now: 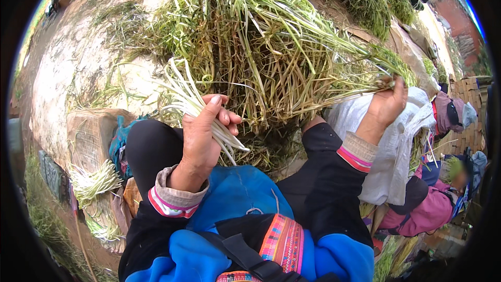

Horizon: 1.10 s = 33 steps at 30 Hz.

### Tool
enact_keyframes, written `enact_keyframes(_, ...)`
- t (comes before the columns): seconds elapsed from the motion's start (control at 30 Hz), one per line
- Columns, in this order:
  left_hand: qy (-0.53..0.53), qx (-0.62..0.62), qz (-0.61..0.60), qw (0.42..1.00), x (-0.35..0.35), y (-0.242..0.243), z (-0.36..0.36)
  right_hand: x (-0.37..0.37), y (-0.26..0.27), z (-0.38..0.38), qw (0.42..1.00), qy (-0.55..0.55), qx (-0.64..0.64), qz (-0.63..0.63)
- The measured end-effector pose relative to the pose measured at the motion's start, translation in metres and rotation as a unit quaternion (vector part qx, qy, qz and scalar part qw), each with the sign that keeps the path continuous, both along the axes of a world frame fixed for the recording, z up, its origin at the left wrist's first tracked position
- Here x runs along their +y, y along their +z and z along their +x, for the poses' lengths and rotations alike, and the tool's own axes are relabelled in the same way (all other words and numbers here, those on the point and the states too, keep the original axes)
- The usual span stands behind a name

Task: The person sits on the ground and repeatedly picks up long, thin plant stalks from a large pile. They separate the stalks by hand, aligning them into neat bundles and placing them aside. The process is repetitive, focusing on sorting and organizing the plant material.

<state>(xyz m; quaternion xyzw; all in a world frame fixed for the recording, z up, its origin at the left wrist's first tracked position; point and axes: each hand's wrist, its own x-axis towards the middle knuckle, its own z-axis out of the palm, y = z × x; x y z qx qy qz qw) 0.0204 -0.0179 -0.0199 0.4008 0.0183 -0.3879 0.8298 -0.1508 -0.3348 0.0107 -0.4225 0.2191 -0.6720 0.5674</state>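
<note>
My left hand (203, 133) is closed around a bunch of pale, peeled plant stalks (184, 86), whose ends stick out above and below the fist. My right hand (387, 102), raised to the right, grips the gathered root end of several long green stalks (344, 47). Those stalks reach leftward across a big heap of green and brown long-stemmed plants (250, 58), which lies in front of my knees. The tips of the held stalks mingle with the heap, so where they end cannot be told.
A bundle of pale stalks (96, 182) lies at left near a cardboard box (94, 133). A white woven sack (391, 141) is beside my right arm. A person in pink (422, 211) sits at right. More plant heaps (360, 0) lie beyond, and a thin stick (83, 239) stands lower left.
</note>
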Motion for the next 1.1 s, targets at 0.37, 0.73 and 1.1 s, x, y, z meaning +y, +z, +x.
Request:
enact_keyframes(0.37,0.002,0.003,0.014,1.0,0.0,0.001,0.0,-0.079,-0.055,-0.053,0.715,-0.207,0.667,-0.033)
enact_keyframes(0.73,-0.026,-0.005,0.027,0.999,-0.009,-0.006,-0.006,0.054,-0.089,0.083,0.595,0.018,0.746,-0.298)
enact_keyframes(1.1,-0.022,0.012,0.02,0.999,-0.006,-0.007,-0.006,0.007,-0.033,0.03,0.924,0.017,0.381,0.019)
